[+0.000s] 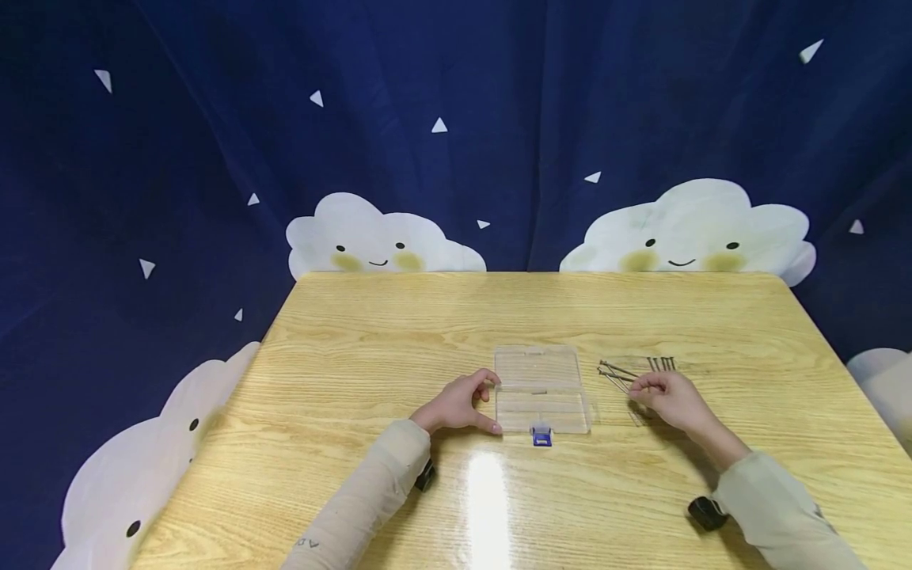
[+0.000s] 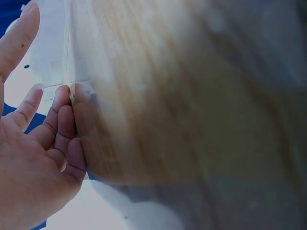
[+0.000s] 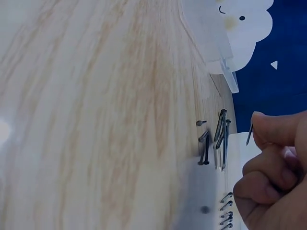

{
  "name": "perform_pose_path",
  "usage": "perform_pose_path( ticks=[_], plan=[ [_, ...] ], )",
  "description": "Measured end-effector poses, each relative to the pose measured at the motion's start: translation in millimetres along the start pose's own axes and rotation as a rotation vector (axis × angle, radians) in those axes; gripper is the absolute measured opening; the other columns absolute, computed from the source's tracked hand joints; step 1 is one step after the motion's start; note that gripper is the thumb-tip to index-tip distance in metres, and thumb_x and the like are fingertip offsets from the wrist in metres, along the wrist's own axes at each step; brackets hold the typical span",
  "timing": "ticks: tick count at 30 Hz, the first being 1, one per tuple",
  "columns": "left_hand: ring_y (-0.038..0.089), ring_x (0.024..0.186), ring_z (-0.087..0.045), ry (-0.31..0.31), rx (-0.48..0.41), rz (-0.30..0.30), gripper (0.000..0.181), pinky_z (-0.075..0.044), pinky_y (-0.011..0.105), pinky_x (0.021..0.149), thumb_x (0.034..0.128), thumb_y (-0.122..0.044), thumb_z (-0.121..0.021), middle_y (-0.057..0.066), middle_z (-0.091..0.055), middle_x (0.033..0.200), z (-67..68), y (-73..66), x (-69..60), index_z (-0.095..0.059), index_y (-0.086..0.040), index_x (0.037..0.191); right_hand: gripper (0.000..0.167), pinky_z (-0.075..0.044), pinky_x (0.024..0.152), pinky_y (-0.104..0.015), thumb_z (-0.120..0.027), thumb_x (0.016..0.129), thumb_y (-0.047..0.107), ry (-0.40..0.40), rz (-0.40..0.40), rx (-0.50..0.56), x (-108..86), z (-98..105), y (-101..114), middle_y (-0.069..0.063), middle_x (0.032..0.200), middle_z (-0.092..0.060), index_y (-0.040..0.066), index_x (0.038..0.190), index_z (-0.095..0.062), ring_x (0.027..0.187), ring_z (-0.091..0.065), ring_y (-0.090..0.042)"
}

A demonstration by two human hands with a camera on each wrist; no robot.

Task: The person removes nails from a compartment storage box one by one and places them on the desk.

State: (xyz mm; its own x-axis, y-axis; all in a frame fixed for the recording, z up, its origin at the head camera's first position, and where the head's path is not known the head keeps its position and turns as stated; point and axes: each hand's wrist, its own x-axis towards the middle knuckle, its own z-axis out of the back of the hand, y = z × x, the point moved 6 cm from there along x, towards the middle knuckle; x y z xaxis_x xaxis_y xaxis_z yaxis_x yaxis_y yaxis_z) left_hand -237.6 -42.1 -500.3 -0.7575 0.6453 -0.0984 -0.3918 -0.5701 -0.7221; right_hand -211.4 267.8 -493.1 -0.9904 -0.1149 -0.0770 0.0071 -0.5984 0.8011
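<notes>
A clear plastic box (image 1: 541, 412) lies on the table with its lid folded back flat; a blue latch (image 1: 542, 437) sits at its front edge. My left hand (image 1: 459, 402) holds the box's left end, thumb at the front corner and index finger near the hinge. In the left wrist view, the left hand (image 2: 45, 143) has its other fingers bent by the box edge. To the right of the box, my right hand (image 1: 666, 400) pinches something thin. The right wrist view shows a small nail (image 3: 249, 134) between thumb and forefinger, above the table.
Several long nails (image 1: 618, 370) lie loosely between the box and my right hand. Several more nails (image 1: 661, 363) are lined up behind that hand, and thin nails (image 1: 636, 416) lie in front of it. A dark blue curtain (image 1: 513, 119) surrounds the wooden table (image 1: 370, 332).
</notes>
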Motion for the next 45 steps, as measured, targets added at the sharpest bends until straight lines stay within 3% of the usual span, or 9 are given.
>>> perform_pose_path(
  ticks=[7, 12, 25, 36, 42, 45],
  plan=[
    [0.014, 0.071, -0.04, -0.002, 0.003, 0.0, 0.063, -0.032, 0.023, 0.065, 0.0656, -0.025, -0.083, 0.004, -0.051, 0.085, 0.6, -0.6, -0.2, -0.047, -0.01, 0.115, 0.019, -0.035, 0.051, -0.026, -0.061, 0.085, 0.009, 0.003, -0.048, -0.017, -3.1, 1, -9, 0.002, 0.058, -0.042, -0.008, 0.094, -0.063, 0.051, -0.035, -0.009],
    [0.014, 0.071, -0.04, -0.005, 0.009, -0.006, 0.063, -0.031, 0.022, 0.065, 0.0657, -0.025, -0.083, 0.005, -0.052, 0.085, 0.7, -1.5, -0.8, -0.047, -0.009, 0.115, 0.015, -0.037, 0.06, -0.029, -0.06, 0.084, 0.009, 0.015, -0.069, -0.046, -6.1, 0, -16, -0.004, 0.072, -0.055, -0.005, 0.089, -0.064, 0.061, -0.041, -0.014],
    [0.015, 0.072, -0.041, -0.002, 0.007, -0.003, 0.063, -0.032, 0.022, 0.065, 0.0661, -0.025, -0.082, 0.006, -0.052, 0.085, 0.9, -0.5, -1.2, -0.047, -0.009, 0.116, 0.02, -0.037, 0.071, -0.036, -0.061, 0.085, 0.013, 0.022, -0.131, -0.055, -8.7, 2, -24, -0.019, 0.095, -0.06, -0.006, 0.088, -0.064, 0.092, -0.051, -0.033],
    [0.017, 0.074, -0.041, -0.004, 0.006, 0.009, 0.063, -0.032, 0.023, 0.067, 0.0661, -0.026, -0.082, 0.006, -0.052, 0.086, 1.1, -1.0, -2.0, -0.047, -0.009, 0.116, 0.021, -0.035, 0.066, -0.031, -0.062, 0.085, 0.016, 0.013, -0.168, -0.042, -8.4, 1, -28, -0.017, 0.095, -0.061, -0.005, 0.087, -0.065, 0.085, -0.049, -0.023],
    [0.017, 0.074, -0.042, -0.009, 0.019, 0.01, 0.064, -0.032, 0.023, 0.066, 0.0654, -0.026, -0.083, 0.006, -0.052, 0.086, 1.1, -1.7, -1.5, -0.047, -0.01, 0.115, 0.03, -0.039, 0.055, -0.027, -0.058, 0.088, 0.017, 0.009, -0.205, 0.056, -11.2, 5, -26, -0.009, 0.086, -0.06, -0.01, 0.1, -0.061, 0.064, -0.044, -0.01],
    [0.015, 0.073, -0.041, -0.013, 0.029, 0.009, 0.063, -0.032, 0.023, 0.066, 0.0651, -0.027, -0.083, 0.006, -0.052, 0.086, 0.8, -1.5, -0.7, -0.047, -0.01, 0.115, 0.038, -0.04, 0.056, -0.027, -0.057, 0.089, 0.022, -0.004, -0.21, 0.084, -11.7, 8, -24, -0.007, 0.088, -0.06, -0.012, 0.105, -0.059, 0.065, -0.045, -0.008]
  ],
)
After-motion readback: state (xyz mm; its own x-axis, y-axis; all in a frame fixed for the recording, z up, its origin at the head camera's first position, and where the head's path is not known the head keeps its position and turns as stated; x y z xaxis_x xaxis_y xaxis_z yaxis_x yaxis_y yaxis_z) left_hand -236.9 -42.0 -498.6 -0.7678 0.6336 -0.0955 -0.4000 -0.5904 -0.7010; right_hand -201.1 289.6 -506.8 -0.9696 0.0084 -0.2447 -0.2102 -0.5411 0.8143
